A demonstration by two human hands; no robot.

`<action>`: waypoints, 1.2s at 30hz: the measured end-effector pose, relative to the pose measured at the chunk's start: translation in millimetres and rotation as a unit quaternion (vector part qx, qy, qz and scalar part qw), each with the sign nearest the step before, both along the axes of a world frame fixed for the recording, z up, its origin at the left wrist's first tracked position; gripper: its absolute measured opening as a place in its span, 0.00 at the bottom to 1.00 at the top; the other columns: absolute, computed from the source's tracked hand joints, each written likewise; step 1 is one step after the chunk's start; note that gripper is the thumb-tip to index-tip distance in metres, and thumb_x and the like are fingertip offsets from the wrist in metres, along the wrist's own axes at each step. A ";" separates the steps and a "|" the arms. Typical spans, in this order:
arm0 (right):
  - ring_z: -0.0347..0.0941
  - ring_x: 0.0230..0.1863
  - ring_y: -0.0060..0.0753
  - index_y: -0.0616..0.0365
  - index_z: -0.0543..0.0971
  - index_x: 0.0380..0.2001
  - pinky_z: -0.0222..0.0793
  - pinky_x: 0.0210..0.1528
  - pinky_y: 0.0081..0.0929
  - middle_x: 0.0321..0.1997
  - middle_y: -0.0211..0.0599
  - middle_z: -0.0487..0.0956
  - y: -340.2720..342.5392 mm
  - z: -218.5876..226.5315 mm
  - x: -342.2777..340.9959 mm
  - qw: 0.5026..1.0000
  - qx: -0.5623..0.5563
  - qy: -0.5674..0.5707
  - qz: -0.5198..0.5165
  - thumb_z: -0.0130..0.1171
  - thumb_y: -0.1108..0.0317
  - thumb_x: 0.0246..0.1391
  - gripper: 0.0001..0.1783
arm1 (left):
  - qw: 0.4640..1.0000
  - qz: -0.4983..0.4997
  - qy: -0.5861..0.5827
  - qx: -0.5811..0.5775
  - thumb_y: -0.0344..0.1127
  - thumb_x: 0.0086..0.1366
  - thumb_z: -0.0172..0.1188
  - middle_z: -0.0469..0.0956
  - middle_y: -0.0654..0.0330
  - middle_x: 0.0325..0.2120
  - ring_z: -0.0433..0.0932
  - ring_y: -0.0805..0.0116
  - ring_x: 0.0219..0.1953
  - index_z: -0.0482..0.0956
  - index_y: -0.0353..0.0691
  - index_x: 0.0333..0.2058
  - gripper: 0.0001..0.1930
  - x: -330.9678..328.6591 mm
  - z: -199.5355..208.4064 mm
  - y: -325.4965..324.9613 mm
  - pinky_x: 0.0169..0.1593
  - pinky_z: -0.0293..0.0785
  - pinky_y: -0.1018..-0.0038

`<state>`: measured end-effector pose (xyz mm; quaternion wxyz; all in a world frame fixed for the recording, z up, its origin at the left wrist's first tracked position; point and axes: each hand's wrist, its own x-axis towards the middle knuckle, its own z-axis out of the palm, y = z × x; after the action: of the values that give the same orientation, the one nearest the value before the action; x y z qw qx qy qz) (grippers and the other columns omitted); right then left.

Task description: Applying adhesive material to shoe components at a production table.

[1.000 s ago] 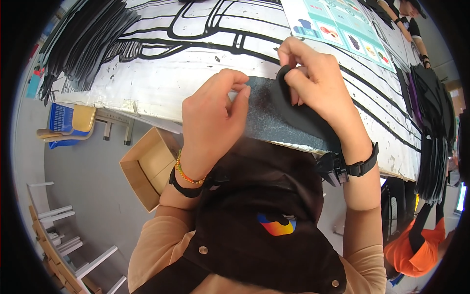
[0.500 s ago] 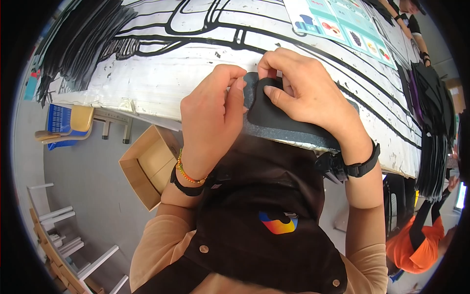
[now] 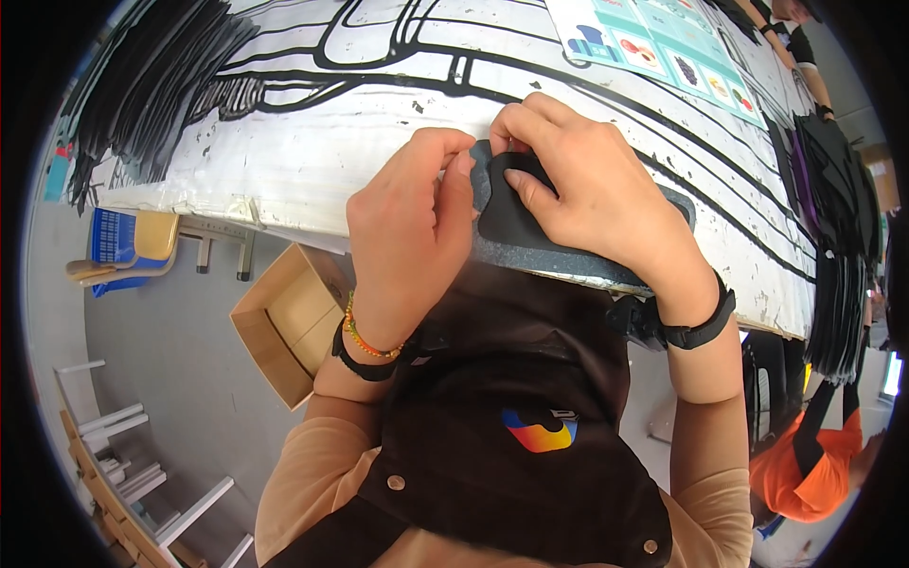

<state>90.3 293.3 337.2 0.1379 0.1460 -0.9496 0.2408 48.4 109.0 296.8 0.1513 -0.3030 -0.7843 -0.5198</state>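
A dark grey speckled pad [image 3: 521, 257] lies at the near edge of the white table. On it rests a flat black sheet piece [image 3: 516, 216] with rounded corners and a curved left edge. My right hand [image 3: 606, 185] bends over this piece, thumb pressed on top and fingers curled at its far edge, gripping it. Just left of the pad is my left hand [image 3: 407, 222], its fingers pinched together beside the pad's left edge. Whatever those left fingertips may hold is hidden from view.
Black strips [image 3: 166, 85] are heaped at the table's far left, and more black pieces [image 3: 833, 208] hang over its right end. A printed sheet [image 3: 653, 52] lies at the back. Below the table stands an open cardboard box [image 3: 289, 322]. A person in orange [image 3: 805, 464] is at the right.
My right hand has shifted slightly left, its thumb and fingertips moving with it over the black sheet piece. My left hand stays nearly still.
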 end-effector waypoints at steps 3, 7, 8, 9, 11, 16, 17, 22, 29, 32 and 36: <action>0.78 0.32 0.56 0.54 0.76 0.44 0.75 0.36 0.45 0.39 0.42 0.75 -5.1 3.5 5.4 1.000 0.001 0.023 -0.012 0.63 0.75 0.50 0.16 | 1.000 0.001 0.008 -0.007 0.26 0.72 0.60 0.86 0.62 0.29 0.77 0.84 0.21 0.82 0.35 0.43 0.05 0.2 0.4 1.1 0.26 0.74 0.84; 0.78 0.37 0.55 0.56 0.75 0.44 0.76 0.38 0.44 0.43 0.42 0.74 -15.6 0.2 24.4 0.996 0.044 0.009 -0.075 0.62 0.78 0.51 0.16 | 1.000 0.000 0.006 -0.009 0.25 0.72 0.60 0.86 0.61 0.29 0.77 0.84 0.21 0.82 0.35 0.43 0.05 1.1 -0.7 6.3 0.26 0.74 0.83; 0.77 0.41 0.55 0.57 0.76 0.44 0.75 0.39 0.42 0.44 0.42 0.74 -21.3 -2.8 30.8 0.994 0.060 0.026 -0.093 0.62 0.78 0.53 0.14 | 1.000 0.003 0.007 -0.009 0.25 0.72 0.60 0.86 0.61 0.29 0.77 0.84 0.21 0.82 0.35 0.43 0.05 1.5 -0.3 4.3 0.26 0.74 0.83; 0.77 0.47 0.54 0.59 0.77 0.46 0.75 0.45 0.43 0.47 0.43 0.75 -28.2 4.0 41.2 0.993 0.070 0.004 -0.095 0.60 0.79 0.54 0.15 | 1.000 0.010 0.011 -0.016 0.25 0.72 0.60 0.86 0.61 0.29 0.77 0.85 0.21 0.82 0.34 0.43 0.05 1.9 -0.3 1.7 0.26 0.75 0.83; 0.76 0.50 0.54 0.60 0.77 0.47 0.74 0.49 0.44 0.50 0.45 0.76 -37.6 10.9 58.4 0.992 0.078 0.026 -0.095 0.60 0.79 0.54 0.16 | 0.999 0.023 0.012 -0.021 0.25 0.72 0.60 0.86 0.61 0.30 0.77 0.85 0.21 0.82 0.34 0.43 0.05 1.5 -3.7 -3.2 0.26 0.75 0.83; 0.66 0.72 0.50 0.64 0.74 0.63 0.62 0.72 0.48 0.70 0.50 0.71 -38.8 -2.0 96.0 0.987 0.119 -0.013 -0.103 0.62 0.69 0.58 0.29 | 1.000 -0.003 0.015 -0.013 0.24 0.72 0.59 0.87 0.61 0.31 0.77 0.86 0.21 0.83 0.35 0.43 0.05 0.5 1.5 2.6 0.26 0.76 0.83; 0.62 0.76 0.49 0.64 0.71 0.67 0.58 0.75 0.49 0.73 0.51 0.69 -37.3 -8.5 96.7 0.986 0.132 -0.023 -0.102 0.61 0.65 0.60 0.33 | 1.000 -0.005 0.017 -0.012 0.24 0.72 0.59 0.87 0.61 0.31 0.77 0.86 0.21 0.83 0.35 0.43 0.05 0.3 2.8 2.1 0.26 0.76 0.83; 0.62 0.76 0.49 0.64 0.70 0.68 0.58 0.75 0.49 0.73 0.50 0.69 -37.4 -16.4 95.3 0.986 0.131 -0.015 -0.103 0.64 0.63 0.59 0.36 | 0.985 -0.051 -0.100 0.133 0.23 0.72 0.57 0.87 0.55 0.35 0.79 0.78 0.22 0.80 0.31 0.46 0.07 7.6 5.3 -7.2 0.28 0.75 0.83; 0.63 0.75 0.48 0.64 0.71 0.67 0.59 0.74 0.49 0.73 0.50 0.70 -42.8 -20.2 98.5 0.987 0.111 0.005 -0.118 0.66 0.62 0.56 0.37 | 0.916 -0.077 -0.151 0.363 0.26 0.69 0.63 0.86 0.59 0.35 0.84 0.73 0.31 0.84 0.36 0.42 0.05 4.1 5.4 -29.5 0.34 0.78 0.78; 0.63 0.75 0.48 0.64 0.72 0.66 0.59 0.74 0.49 0.72 0.50 0.71 -47.8 -21.9 97.3 0.985 0.099 0.016 -0.143 0.66 0.63 0.56 0.36 | 0.986 -0.145 0.048 0.067 0.26 0.61 0.69 0.85 0.58 0.34 0.85 0.67 0.34 0.86 0.39 0.40 0.08 1.4 2.9 -26.0 0.35 0.79 0.73; 0.64 0.74 0.47 0.64 0.74 0.65 0.59 0.73 0.48 0.70 0.50 0.72 -49.5 -26.2 95.6 0.980 0.087 0.038 -0.176 0.66 0.65 0.55 0.34 | 0.967 -0.143 0.206 -0.048 0.25 0.53 0.73 0.85 0.61 0.30 0.84 0.58 0.36 0.86 0.41 0.36 0.11 5.3 -1.2 -7.8 0.36 0.80 0.69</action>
<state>185.9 243.9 310.9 0.2010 -0.0033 -0.9717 0.1238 53.8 101.2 295.6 0.2193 -0.5196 -0.7086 -0.4241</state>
